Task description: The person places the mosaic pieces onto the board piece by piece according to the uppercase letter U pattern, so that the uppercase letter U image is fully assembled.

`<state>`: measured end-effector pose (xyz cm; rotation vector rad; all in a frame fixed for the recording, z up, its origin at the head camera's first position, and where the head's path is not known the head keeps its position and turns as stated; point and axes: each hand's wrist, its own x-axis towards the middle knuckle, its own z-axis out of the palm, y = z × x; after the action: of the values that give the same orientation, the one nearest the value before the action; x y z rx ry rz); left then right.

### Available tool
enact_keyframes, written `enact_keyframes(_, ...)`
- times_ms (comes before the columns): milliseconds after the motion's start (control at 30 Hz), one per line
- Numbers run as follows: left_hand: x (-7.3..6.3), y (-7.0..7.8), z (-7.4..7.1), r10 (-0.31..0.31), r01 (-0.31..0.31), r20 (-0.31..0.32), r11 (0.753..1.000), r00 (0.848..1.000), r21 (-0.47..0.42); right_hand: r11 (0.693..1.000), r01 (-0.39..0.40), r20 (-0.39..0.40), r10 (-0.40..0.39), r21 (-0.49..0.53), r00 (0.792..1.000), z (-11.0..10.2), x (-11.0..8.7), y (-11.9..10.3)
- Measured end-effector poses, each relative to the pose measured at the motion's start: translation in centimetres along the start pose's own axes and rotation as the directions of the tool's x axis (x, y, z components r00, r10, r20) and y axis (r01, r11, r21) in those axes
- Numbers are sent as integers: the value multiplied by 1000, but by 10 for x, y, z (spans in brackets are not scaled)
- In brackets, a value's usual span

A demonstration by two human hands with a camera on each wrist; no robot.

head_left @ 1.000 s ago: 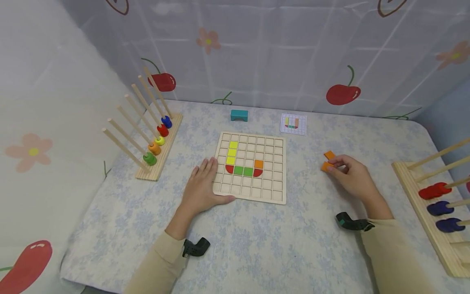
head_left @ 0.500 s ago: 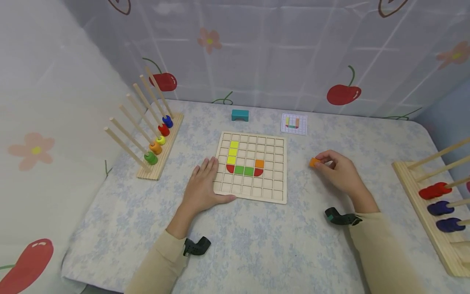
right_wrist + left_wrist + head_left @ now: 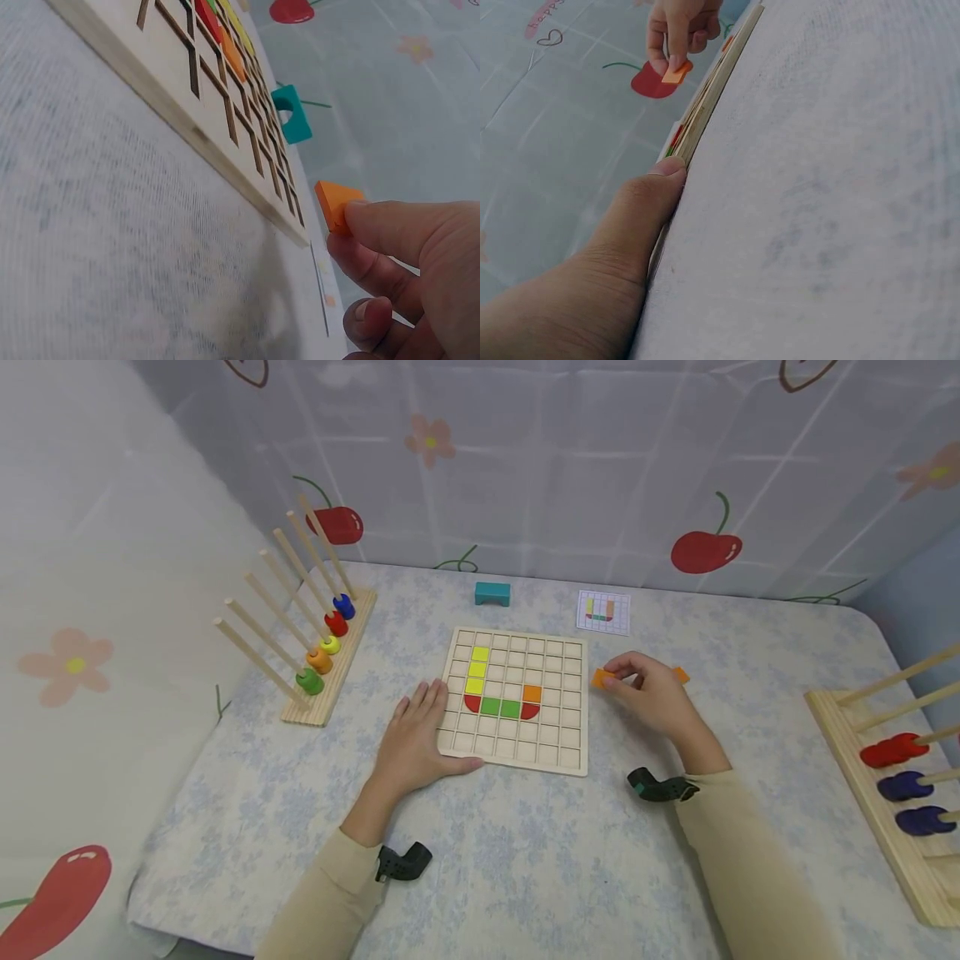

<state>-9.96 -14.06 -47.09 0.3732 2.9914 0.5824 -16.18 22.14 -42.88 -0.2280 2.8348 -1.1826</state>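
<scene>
A square wooden grid board (image 3: pixel 506 750) lies mid-table. In its cells sit several yellow square tiles (image 3: pixel 476 669), two green squares (image 3: pixel 500 708), a red rounded tile (image 3: pixel 472 703) at each bottom corner and an orange square tile (image 3: pixel 532 693) above the right red one. My left hand (image 3: pixel 412 735) rests along the board's lower left corner, fingers at the left side, thumb at the near edge. Just off the board's right edge, my right hand (image 3: pixel 648 693) pinches another orange tile (image 3: pixel 334 204) between thumb and fingers. Past its knuckles shows one more orange tile (image 3: pixel 681 675), partly hidden.
Behind the board stand a teal arch block (image 3: pixel 492 594) and a small pattern card (image 3: pixel 603 612) with a coloured U shape. A peg rack (image 3: pixel 341 652) with coloured rings is at the left, a second peg rack (image 3: pixel 855 785) at the right. A printed curtain hangs behind.
My right hand has lifted one orange tile from beside the other and carried it left, close to the board. My left hand has stayed at the board's corner.
</scene>
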Motion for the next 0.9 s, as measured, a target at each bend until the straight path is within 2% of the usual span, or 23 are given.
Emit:
enact_keyframes(100,0,1,0,-2,2,-2,1000,1000,-1,1000,-9,8,9,6,1000,5,5,-8)
enact_keyframes(467,0,2,-1,-15,15,16,1000,1000,4,997,25,94,-32,69,995,32,28,-39)
enact_keyframes(667,1,1,0,-16,16,24,1000,1000,5,998,11,146,-20,61,989,45,37,-52)
enact_keyframes(900,1,0,0,-13,12,13,1000,1000,4,999,22,161,-27,33,987,56,41,-57)
